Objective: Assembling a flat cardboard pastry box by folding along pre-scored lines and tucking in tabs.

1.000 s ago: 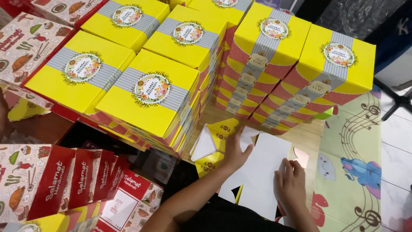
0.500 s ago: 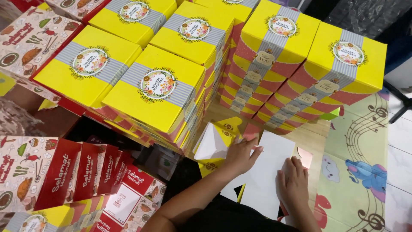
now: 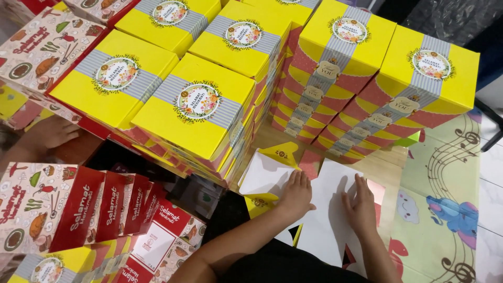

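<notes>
**Both hands now pressing flat on the unfolded box blank**

Compared with a second ago, the left hand (image 3: pixel 296 195) is sitting further onto the flat carton blank (image 3: pixel 325 209), lying on the white inner face near the raised yellow flap (image 3: pixel 270 175); earlier it was reaching up toward the flap's edge. The right hand (image 3: pixel 361 204) is resting palm-down on the blank's right side, barely shifted. The camera has also tipped, so the stacks are filling more of the view.

Grip state: both hands are spread open, fingers flat on the card, neither closing around anything. It looks like pressing or smoothing, not lifting.

The blank is lying on the floor mat (image 3: pixel 445 209), white side up, just in front of the stacked yellow boxes (image 3: pixel 367 78), with its far edge near the bottom of those stacks. More yellow boxes (image 3: pixel 196 105) are piled to the left, and a row of red-and-white boxes (image 3: pixel 105 204) is leaning at lower left. Another person's hand (image 3: pixel 50 133) is showing at the far left edge.

Judging by this, folding is only beginning: one flap is up, the rest is flat.
</notes>
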